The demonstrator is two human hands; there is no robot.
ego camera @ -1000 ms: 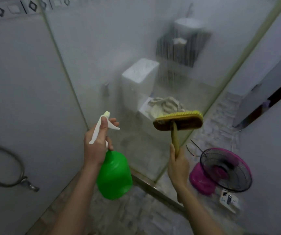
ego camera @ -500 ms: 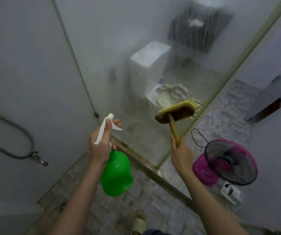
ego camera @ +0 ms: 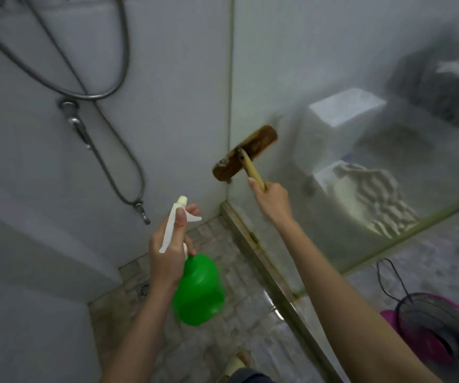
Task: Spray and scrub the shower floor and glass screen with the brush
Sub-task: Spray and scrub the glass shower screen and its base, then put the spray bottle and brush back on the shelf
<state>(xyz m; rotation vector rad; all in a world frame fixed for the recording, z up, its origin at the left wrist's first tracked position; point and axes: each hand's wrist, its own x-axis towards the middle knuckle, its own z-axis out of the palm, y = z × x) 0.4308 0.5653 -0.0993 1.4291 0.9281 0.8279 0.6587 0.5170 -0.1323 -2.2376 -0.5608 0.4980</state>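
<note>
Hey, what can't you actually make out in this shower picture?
Head view throughout.
Brush bristles: hidden behind its own wooden back, so contact with the glass screen is unclear.
Toilet beyond the screen: blurred by the misted glass.
Pink fan: cut off by the right edge.
Floor drain: partly hidden by the left forearm.

We see a pale grey-white wall [ego camera: 167,78] with a metal shower hose [ego camera: 106,87] looping down it beside a chrome fitting [ego camera: 69,109]. Below, the shower floor [ego camera: 236,261] is laid in small mottled tiles, with a round drain [ego camera: 143,289] near the corner. A stained metal sill [ego camera: 261,261] runs along the foot of the misted glass screen [ego camera: 319,37]. Through it we make out a white toilet [ego camera: 344,109] with a crumpled cloth [ego camera: 366,189] on its lid, and a dark cabinet [ego camera: 438,89] behind. A pink fan [ego camera: 438,330] stands outside. The light is dim and even.
</note>
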